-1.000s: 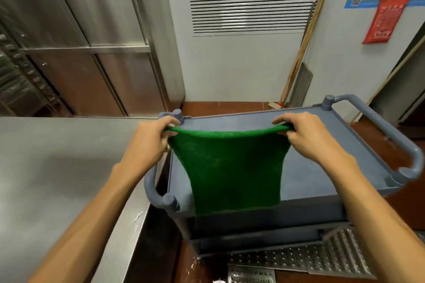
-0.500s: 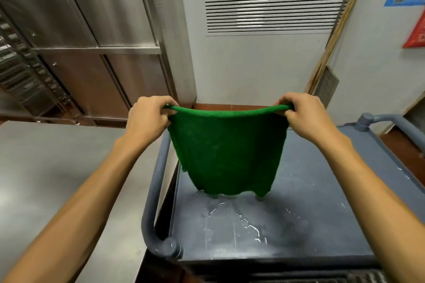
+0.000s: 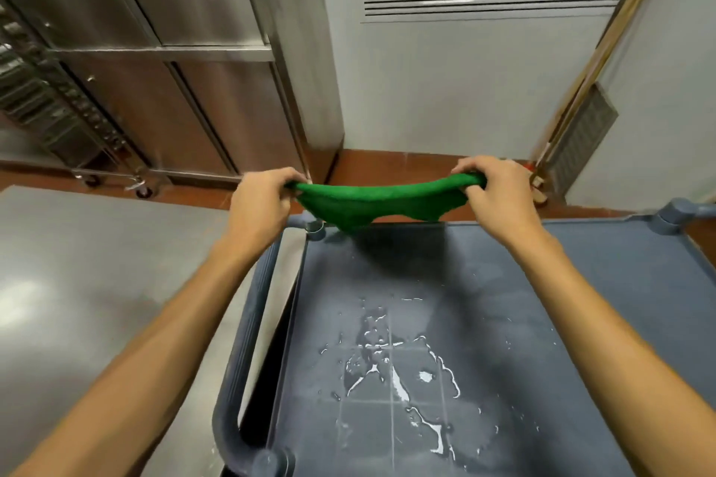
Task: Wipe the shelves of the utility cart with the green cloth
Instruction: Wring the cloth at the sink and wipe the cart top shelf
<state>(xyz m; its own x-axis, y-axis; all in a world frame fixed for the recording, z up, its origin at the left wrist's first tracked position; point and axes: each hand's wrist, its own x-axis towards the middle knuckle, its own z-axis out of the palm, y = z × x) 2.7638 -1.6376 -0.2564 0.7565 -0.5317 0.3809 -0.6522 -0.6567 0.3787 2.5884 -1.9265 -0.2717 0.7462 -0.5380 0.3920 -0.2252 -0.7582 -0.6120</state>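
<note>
The green cloth (image 3: 379, 201) is stretched between my two hands over the far edge of the grey utility cart's top shelf (image 3: 604, 306). My left hand (image 3: 259, 201) pinches its left corner and my right hand (image 3: 496, 194) pinches its right corner. The cloth hangs short and bunched, its lower edge just above the shelf's far rim. A puddle of water (image 3: 395, 379) lies on the near middle of the shelf. The lower shelves are hidden beneath the top one.
A steel table (image 3: 97, 283) stands close on the left, touching the cart's grey handle (image 3: 240, 341). Steel cabinets (image 3: 174, 70) and a wheeled tray rack (image 3: 58, 108) are at the back left. Wooden poles (image 3: 589, 70) lean on the wall at the right.
Both hands have carried the cloth forward to the far edge of the shelf. It now hangs shorter and more bunched. The view has moved closer over the cart, uncovering the wet patch.
</note>
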